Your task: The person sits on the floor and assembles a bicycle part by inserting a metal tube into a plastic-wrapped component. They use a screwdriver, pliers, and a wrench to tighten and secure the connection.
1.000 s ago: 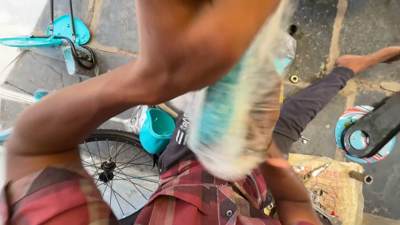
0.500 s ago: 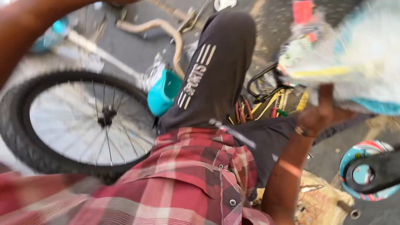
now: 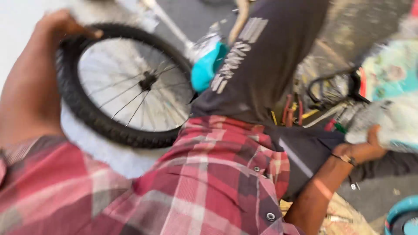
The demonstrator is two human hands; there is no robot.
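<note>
Motion blur softens the whole view, and the plastic-wrapped bundle [image 3: 392, 122] at the right edge is cut off, its contents unclear. The right hand [image 3: 363, 148] is curled around the bundle's near left end, holding it; only the wrist and a few fingers show. The left hand [image 3: 61, 26], far left, rests its grip on the top of the bicycle wheel [image 3: 126, 85], fingers closed over the tyre. Half a second ago the bundle was higher and farther; now it sits lower, nearer, beside the dark trouser leg [image 3: 265, 65]. The wheel has shifted right.
</note>
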